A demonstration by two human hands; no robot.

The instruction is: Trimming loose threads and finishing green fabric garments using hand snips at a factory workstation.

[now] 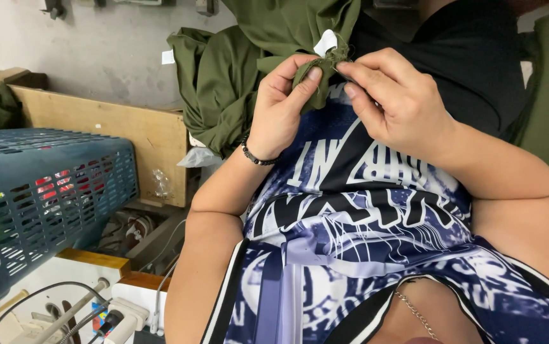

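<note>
Both hands pinched one bunched fold of the olive-green garment point(249, 70) held up close in front of the chest: the left hand point(281, 108) pressed its thumb and forefinger together on the fold from below, and the right hand point(392, 102) nipped the same edge from the other side with its fingertips point(349, 89), so that the two grips nearly touched. Just above the pinch a small white label point(326, 42) stuck out of the seam. The cloth looked thin, soft and limp, light enough to hang from two fingers, and it draped in loose folds up and away to the left; by my judgement it would slide and sag rather than hold a shape, so the firm place to take it was the thicker seam beside the label, held close with little slack between the hands. A dark beaded bracelet point(256, 157) circled the left wrist. Behind the hands lay the person's blue and white printed jersey point(351, 216), with a thin chain point(414, 313) low in view. Farther left stood a teal plastic basket point(45, 191) with slotted walls, a plywood board point(128, 137) behind it, and white plugs and cables point(118, 315) at the bottom edge.
</note>
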